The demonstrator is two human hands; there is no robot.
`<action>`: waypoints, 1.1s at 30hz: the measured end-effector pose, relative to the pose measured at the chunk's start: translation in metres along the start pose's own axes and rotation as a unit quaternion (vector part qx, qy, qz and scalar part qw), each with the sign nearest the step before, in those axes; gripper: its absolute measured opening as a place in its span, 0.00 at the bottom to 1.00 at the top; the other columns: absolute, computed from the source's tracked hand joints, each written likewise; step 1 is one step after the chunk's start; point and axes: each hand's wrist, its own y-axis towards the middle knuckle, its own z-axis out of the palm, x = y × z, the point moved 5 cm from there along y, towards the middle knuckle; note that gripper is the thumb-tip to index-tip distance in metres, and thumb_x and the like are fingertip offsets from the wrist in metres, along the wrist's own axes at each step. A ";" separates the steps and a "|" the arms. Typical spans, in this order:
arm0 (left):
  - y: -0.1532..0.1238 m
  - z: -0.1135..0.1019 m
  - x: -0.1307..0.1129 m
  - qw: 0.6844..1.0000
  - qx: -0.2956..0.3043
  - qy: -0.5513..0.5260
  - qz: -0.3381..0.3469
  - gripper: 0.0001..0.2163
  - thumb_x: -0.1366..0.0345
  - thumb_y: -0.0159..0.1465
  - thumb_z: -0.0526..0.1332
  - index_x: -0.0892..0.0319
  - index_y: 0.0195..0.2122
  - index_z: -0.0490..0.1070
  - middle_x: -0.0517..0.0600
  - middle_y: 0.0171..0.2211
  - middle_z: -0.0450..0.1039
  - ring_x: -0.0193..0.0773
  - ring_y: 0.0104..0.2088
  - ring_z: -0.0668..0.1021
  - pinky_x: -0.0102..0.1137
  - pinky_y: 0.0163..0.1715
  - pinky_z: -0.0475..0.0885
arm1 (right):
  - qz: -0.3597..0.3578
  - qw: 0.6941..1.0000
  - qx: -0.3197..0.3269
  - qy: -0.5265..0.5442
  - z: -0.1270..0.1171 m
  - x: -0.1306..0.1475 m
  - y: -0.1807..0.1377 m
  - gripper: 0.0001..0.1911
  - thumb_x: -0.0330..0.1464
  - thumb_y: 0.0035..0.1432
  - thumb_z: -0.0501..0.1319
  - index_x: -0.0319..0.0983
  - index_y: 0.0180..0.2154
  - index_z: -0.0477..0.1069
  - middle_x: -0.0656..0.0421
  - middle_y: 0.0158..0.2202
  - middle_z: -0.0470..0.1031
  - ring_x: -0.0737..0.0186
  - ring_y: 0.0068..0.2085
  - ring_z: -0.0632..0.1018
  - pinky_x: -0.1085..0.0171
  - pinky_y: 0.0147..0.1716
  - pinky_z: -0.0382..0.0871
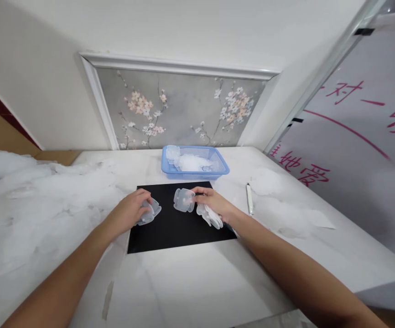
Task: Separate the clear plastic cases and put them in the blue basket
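Note:
My left hand (135, 210) curls over a translucent plastic piece with scalloped corners (151, 212) at the left edge of a black mat (173, 232). Thumb and fingers close on that piece. My right hand (213, 200) pinches a similar clear, roughly square piece (184, 200) by its right edge, over the middle of the mat. Beneath the right palm is a small stack of the same pieces (210, 216); whether the palm also holds it I cannot tell.
A blue plastic basket (195, 175) with more translucent pieces stands behind the mat. Piles of whitish pieces cover the left side (47, 200). To the right lie a white utility knife (249, 199) and more pale pieces (279, 200). A whiteboard (361, 136) leans at right.

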 end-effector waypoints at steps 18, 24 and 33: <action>-0.004 0.009 -0.003 0.863 -0.030 -0.472 -0.178 0.18 0.49 0.56 0.64 0.57 0.35 0.63 0.45 0.29 0.69 0.33 0.28 0.73 0.28 0.27 0.67 | 0.003 1.000 0.003 0.021 -0.004 -0.009 0.008 0.15 0.33 0.40 0.67 0.36 0.34 0.71 0.62 0.21 0.73 0.71 0.17 0.67 0.71 0.15 0.59; -0.005 0.018 -0.007 0.845 0.006 -0.498 -0.193 0.17 0.53 0.59 0.62 0.58 0.43 0.67 0.51 0.38 0.74 0.38 0.35 0.77 0.33 0.35 0.71 | -0.004 1.000 0.009 0.016 -0.002 -0.008 0.005 0.15 0.34 0.40 0.67 0.36 0.34 0.71 0.61 0.22 0.74 0.72 0.15 0.65 0.70 0.14 0.57; -0.005 0.021 -0.010 0.845 0.035 -0.500 -0.187 0.18 0.54 0.58 0.63 0.57 0.47 0.70 0.54 0.44 0.75 0.44 0.41 0.79 0.37 0.41 0.72 | -0.009 0.999 0.019 0.025 -0.003 -0.007 0.005 0.15 0.34 0.38 0.67 0.37 0.31 0.70 0.61 0.23 0.75 0.72 0.16 0.66 0.70 0.14 0.58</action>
